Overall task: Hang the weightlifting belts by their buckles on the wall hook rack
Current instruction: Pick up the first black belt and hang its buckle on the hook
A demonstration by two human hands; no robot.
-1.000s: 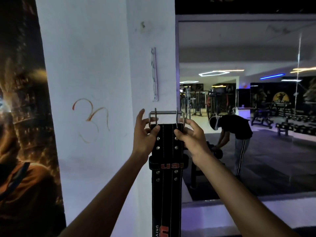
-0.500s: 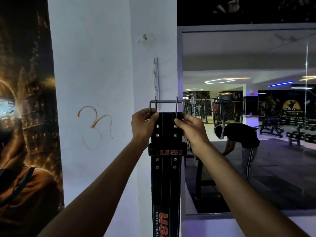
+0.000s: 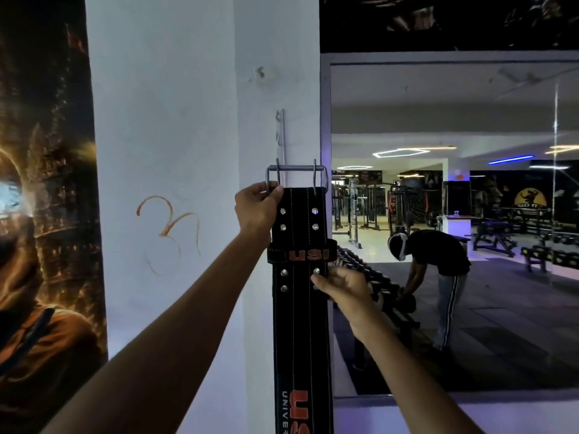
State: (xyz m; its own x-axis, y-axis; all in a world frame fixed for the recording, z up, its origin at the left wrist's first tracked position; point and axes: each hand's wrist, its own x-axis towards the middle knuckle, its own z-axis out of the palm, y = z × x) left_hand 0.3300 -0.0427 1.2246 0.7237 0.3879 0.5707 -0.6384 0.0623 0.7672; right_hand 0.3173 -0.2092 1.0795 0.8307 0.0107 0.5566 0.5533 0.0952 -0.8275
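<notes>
A black weightlifting belt [image 3: 300, 324] with red USI lettering hangs straight down against the white pillar. Its steel double-prong buckle [image 3: 296, 169] is at the foot of the narrow metal hook rack [image 3: 281, 136] screwed to the pillar; I cannot tell whether it is on a hook. My left hand [image 3: 255, 206] pinches the belt's top left corner at the buckle. My right hand [image 3: 340, 285] is lower, its fingertips on the belt's right edge just below the loop.
The white pillar [image 3: 163, 151] carries an orange scrawl. A dark poster [image 3: 40, 214] covers the wall to the left. On the right is a big mirror [image 3: 454, 214] showing the gym, a dumbbell rack and a person bending over.
The buckle has risen to the rack's lower end. My right hand has dropped from the belt's top right corner to its edge below the loop. My left hand stays at the buckle.
</notes>
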